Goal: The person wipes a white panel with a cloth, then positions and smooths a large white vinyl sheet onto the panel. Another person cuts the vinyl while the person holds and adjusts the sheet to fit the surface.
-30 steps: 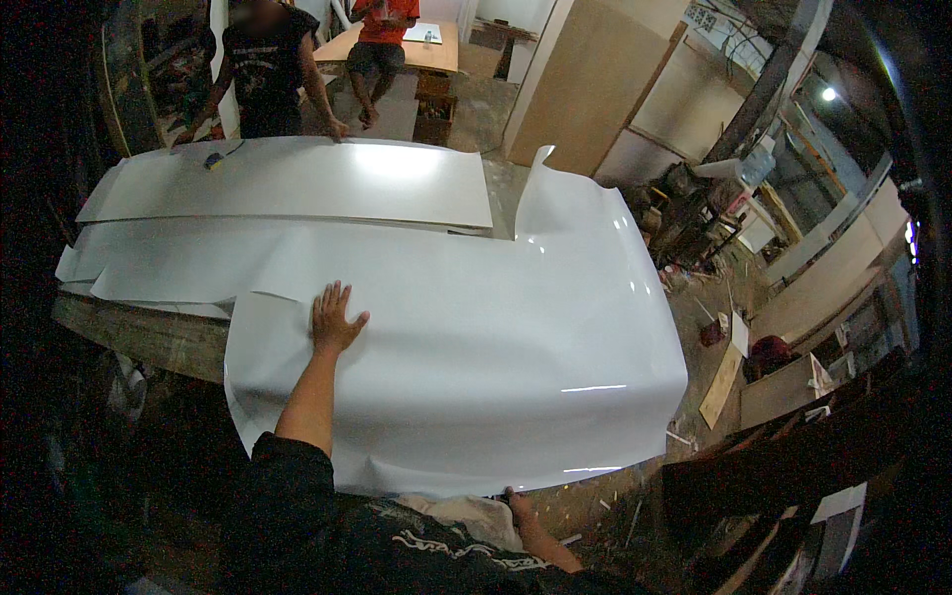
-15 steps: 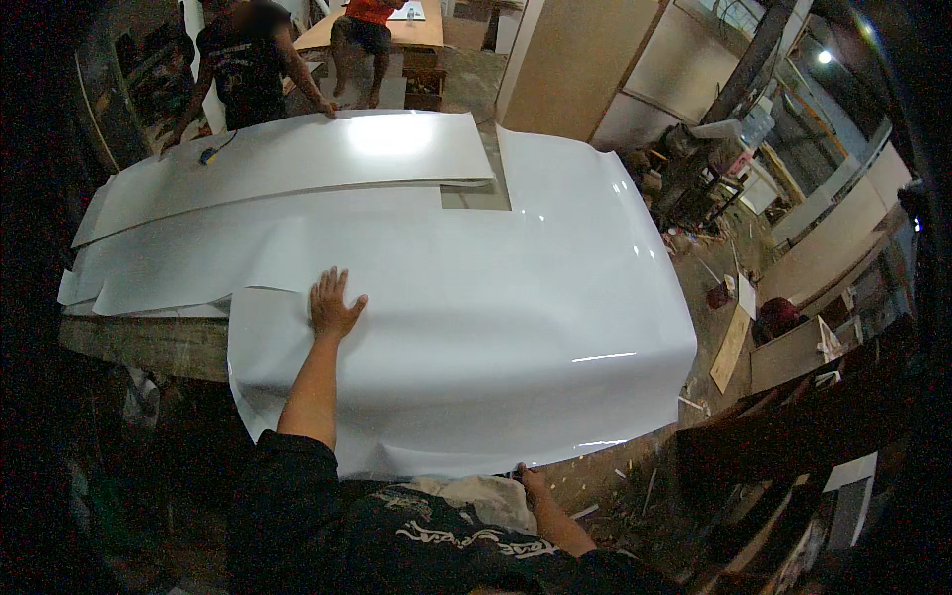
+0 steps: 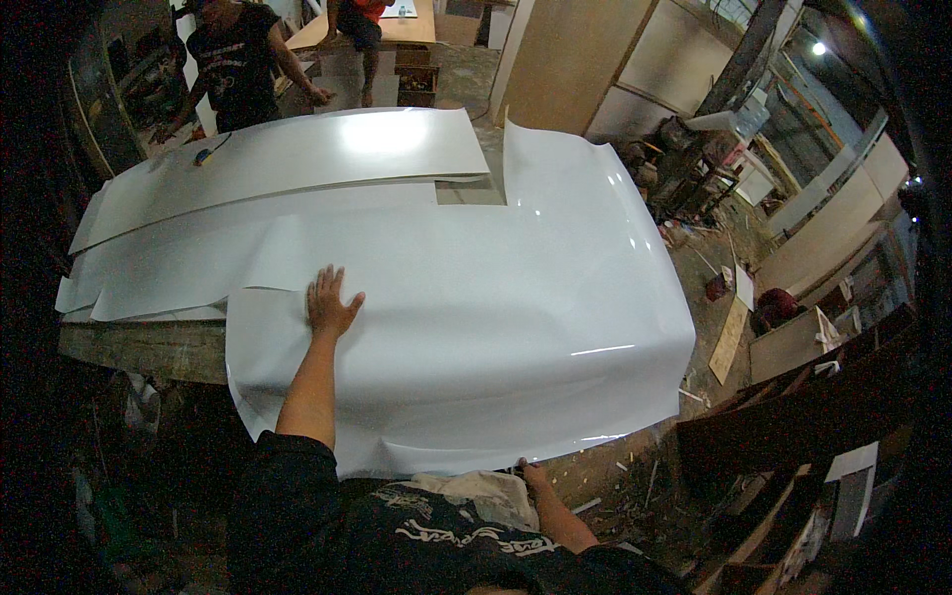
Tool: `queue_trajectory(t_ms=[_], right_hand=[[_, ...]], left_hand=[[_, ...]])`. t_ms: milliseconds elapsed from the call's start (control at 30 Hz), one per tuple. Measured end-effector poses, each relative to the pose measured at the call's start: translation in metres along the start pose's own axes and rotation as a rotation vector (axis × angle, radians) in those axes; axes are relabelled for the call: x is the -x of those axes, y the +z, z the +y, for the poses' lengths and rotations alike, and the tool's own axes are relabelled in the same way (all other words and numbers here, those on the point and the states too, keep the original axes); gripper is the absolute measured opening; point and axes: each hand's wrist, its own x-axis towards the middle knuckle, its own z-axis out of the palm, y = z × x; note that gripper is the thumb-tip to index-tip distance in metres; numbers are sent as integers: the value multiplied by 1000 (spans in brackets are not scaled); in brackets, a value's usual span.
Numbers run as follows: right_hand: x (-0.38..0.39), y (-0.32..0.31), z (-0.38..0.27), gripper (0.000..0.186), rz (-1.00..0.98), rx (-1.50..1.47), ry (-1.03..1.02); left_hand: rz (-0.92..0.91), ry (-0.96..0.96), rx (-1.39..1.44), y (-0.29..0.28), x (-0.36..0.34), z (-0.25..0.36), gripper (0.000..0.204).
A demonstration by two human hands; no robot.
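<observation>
A large glossy white sheet [image 3: 476, 288] is spread over a work table, its near part bending down over the front edge toward my waist. My left hand [image 3: 332, 305] lies flat on the sheet left of its middle, fingers spread. Down at the sheet's near edge, by my shirt, is my right hand [image 3: 533, 474]. Its fingers are curled closed; a small dark bit shows beside them, too small to name. A long, stiff whitish panel [image 3: 288, 159] rests on the far left part of the sheet.
Across the table stands a person [image 3: 238, 59], with another person [image 3: 359, 30] by a wooden table [image 3: 416, 28] behind. A small yellow-and-dark object [image 3: 203, 157] sits on the panel. Tall boards [image 3: 565, 59] lean at the back right. Wood offcuts [image 3: 731, 342] and scraps litter the floor at right.
The person across the table has lifted a hand off the panel's far edge and straightened a little. My left hand stays flat on the sheet; my right hand keeps its place at the near edge.
</observation>
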Motion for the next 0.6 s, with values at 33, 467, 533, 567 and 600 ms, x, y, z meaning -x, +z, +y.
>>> queue_trajectory(t_ms=[33,467,533,567,600], right_hand=[[-4,0,3,76,-42,-30,-42],[36,-3,-36,81,60,74,74],[43,-3,-41,82,38,68,86],[42,-4,-40,83,37,63,75],[38,-5,-37,84,37,57,64]], left_hand=[[17,14,6,0,0,0,86],[44,33,-2,6,-10,-4,87],[43,35,2,5,-11,-4,87],[42,35,2,4,-12,-4,88],[12,20,-11,4,-12,-4,88]])
